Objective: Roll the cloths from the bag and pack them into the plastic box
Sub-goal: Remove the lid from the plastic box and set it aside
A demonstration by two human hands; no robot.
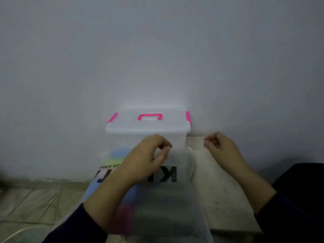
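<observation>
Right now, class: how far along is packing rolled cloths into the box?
Barely begun. Done: nothing; the plastic box sits with its lid on. In hand: the left hand pinches the translucent bag; the right hand hangs curled beside it. Left: coloured cloths inside await rolling and packing.

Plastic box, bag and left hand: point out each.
plastic box (149, 128): head view, front of the clear lid.
bag (175, 199): head view, middle of the translucent front.
left hand (147, 158): head view, back of the hand.
</observation>
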